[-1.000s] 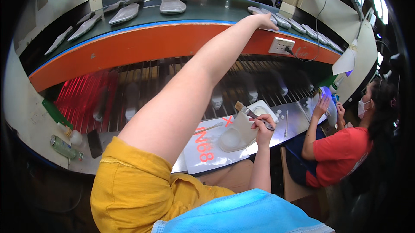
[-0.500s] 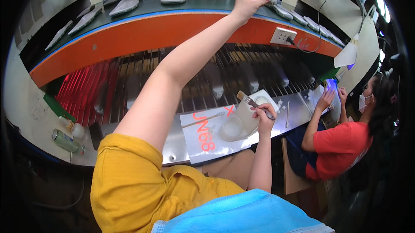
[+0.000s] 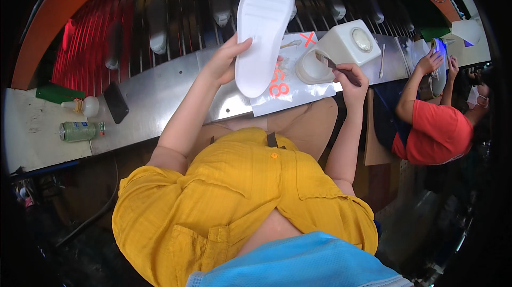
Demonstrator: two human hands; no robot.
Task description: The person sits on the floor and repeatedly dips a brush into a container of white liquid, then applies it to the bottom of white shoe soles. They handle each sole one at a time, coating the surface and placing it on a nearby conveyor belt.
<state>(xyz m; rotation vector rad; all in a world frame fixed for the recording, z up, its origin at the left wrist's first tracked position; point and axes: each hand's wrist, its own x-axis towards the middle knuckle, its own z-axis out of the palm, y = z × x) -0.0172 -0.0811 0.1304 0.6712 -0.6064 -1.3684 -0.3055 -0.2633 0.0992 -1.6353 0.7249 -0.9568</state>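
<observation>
My left hand is closed on a white shoe sole, which it holds up by its left edge. The thumb lies on the broad face, and the other fingers are mostly hidden behind it. My right hand grips the dark handle of a flat brush. The brush's tip is at the mouth of a small whitish tub. Touching the tub is a white plastic container with a round pale opening. Both stand at a plastic-covered sheet with red marks.
Dark soles lie on the metal rods, glowing red at left. On the steel ledge sit a dark flat block and a white squeeze bottle. A green can lies nearby. A co-worker in red works at right.
My left hand has come down from the upper shelf, bringing the sole close. My right hand has brought the brush's tip to the tub. The view has tilted downward.
</observation>
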